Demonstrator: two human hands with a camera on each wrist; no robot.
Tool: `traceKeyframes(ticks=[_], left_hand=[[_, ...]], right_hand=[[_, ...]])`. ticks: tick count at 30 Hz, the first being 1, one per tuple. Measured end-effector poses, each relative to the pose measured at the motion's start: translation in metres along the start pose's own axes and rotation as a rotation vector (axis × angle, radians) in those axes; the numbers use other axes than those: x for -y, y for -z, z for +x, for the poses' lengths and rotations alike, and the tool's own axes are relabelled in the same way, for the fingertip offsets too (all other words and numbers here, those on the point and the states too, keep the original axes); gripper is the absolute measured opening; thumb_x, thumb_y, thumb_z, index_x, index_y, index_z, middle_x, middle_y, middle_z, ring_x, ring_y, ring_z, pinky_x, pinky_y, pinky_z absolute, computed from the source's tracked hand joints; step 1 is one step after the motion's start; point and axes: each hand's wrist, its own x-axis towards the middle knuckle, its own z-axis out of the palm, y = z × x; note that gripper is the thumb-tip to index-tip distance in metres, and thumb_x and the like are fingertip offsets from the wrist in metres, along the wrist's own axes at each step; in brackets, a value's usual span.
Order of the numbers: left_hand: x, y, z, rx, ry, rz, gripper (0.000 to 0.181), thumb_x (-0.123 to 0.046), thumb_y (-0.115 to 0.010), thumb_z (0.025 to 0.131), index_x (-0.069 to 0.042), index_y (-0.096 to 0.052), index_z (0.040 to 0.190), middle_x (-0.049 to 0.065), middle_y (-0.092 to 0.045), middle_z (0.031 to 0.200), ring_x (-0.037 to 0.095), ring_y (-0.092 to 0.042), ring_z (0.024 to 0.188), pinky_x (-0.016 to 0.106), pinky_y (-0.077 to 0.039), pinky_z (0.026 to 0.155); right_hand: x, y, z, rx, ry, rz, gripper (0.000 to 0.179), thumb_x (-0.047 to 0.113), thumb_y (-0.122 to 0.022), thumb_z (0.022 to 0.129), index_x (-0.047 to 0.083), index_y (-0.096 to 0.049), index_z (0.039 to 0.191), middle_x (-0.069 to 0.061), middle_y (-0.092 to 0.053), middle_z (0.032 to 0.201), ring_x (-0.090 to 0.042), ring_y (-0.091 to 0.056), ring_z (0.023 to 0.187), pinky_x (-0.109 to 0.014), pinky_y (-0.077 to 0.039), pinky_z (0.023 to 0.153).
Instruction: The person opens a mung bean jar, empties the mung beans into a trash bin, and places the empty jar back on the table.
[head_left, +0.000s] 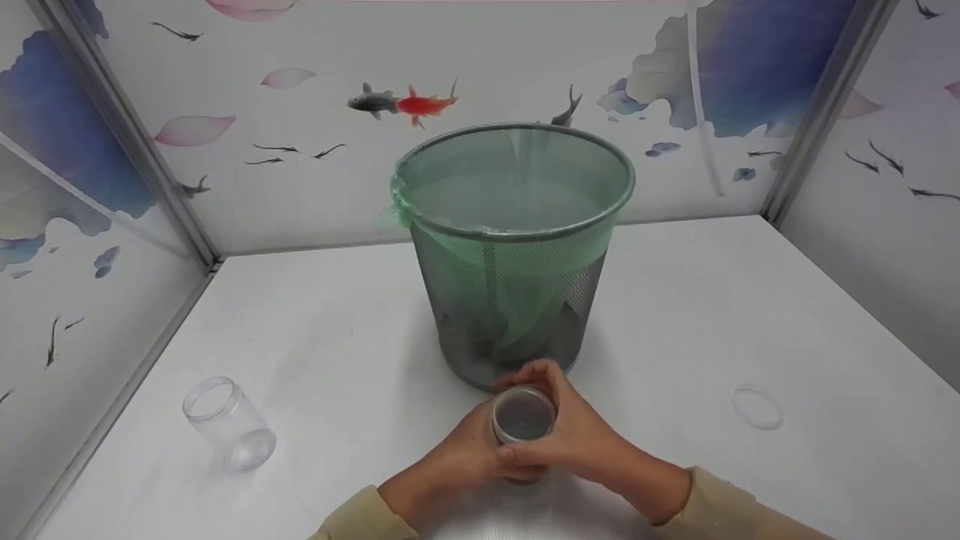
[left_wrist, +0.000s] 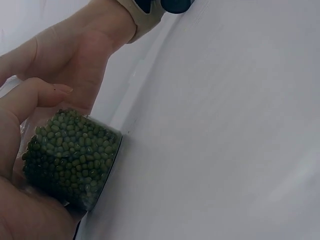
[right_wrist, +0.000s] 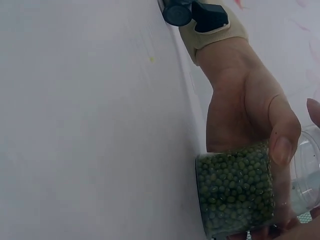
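Both hands meet at a clear jar [head_left: 523, 416], close in front of the wire bin. Green beans that look like mung beans [right_wrist: 235, 185] fill its lower part, while its upper end shows clear. My left hand [head_left: 472, 446] grips the jar's side, its thumb lying along the wall in the right wrist view. Around the top my right hand [head_left: 581, 435] curls, thumb on the near side and fingers on the far side of the rim. The jar stands upright, its base right at the white table.
A second clear jar [head_left: 232, 427], without a lid, stands at left. A thin clear ring or disc [head_left: 769, 427] lies at right. The mesh bin [head_left: 517, 300], lined with a green bag [head_left: 405, 196], rises behind the hands. Printed panels [head_left: 480, 45] enclose the table.
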Motion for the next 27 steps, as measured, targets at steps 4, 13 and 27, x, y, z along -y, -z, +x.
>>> traceKeyframes(ticks=[4, 13, 27], left_hand=[[0.0009, 0.0003, 0.0005, -0.003, -0.018, 0.028, 0.082, -0.009, -0.090, 0.083, -0.014, -0.050, 0.154, -0.002, -0.059, 0.143, 0.016, -0.054, 0.129, 0.034, -0.044, 0.112], [0.0013, 0.0000, 0.0005, 0.001, -0.038, 0.025, 0.080, -0.008, -0.089, 0.082, -0.012, -0.051, 0.153, 0.000, -0.060, 0.141, 0.015, -0.055, 0.127, 0.032, -0.045, 0.110], [0.0011, -0.0016, 0.0003, -0.013, -0.020, 0.011, 0.078, -0.008, -0.089, 0.082, -0.013, -0.053, 0.151, 0.000, -0.060, 0.140, 0.016, -0.056, 0.126, 0.033, -0.046, 0.109]], right_hand=[[0.0027, -0.0053, -0.0034, -0.064, -0.016, -0.060, 0.078, 0.029, -0.098, 0.077, 0.008, -0.045, 0.129, -0.010, -0.061, 0.146, -0.022, -0.054, 0.134, -0.046, -0.039, 0.114], [0.0022, -0.0085, -0.0037, -0.091, -0.049, -0.083, 0.072, 0.030, -0.098, 0.077, 0.009, -0.048, 0.125, -0.007, -0.062, 0.141, -0.022, -0.056, 0.130, -0.046, -0.041, 0.112], [-0.0003, -0.0052, -0.0034, -0.070, -0.030, -0.052, 0.066, 0.027, -0.096, 0.079, 0.008, -0.055, 0.128, -0.010, -0.062, 0.142, -0.025, -0.056, 0.132, -0.036, -0.043, 0.111]])
